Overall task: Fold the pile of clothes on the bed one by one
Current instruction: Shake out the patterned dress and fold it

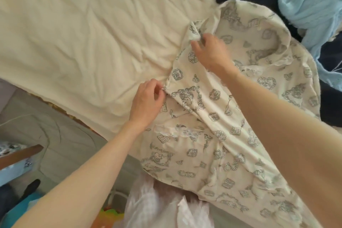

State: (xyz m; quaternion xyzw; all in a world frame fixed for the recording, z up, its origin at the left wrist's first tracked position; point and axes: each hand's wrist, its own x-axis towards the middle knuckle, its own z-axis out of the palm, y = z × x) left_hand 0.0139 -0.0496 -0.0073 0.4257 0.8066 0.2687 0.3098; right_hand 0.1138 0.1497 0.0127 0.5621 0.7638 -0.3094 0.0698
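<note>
Cream bedsheet [83, 33] underlies both hands pinching the printed pyjama top [231, 116]; no writing legible.

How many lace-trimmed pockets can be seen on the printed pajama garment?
2: one lace-trimmed pocket lies near the left forearm; another lies right of the right wrist. Folds of the printed pajama garment may hide others.

Bare sheet [77, 29] leftward; heaped clothes [303, 5], perhaps deep, right.
</note>
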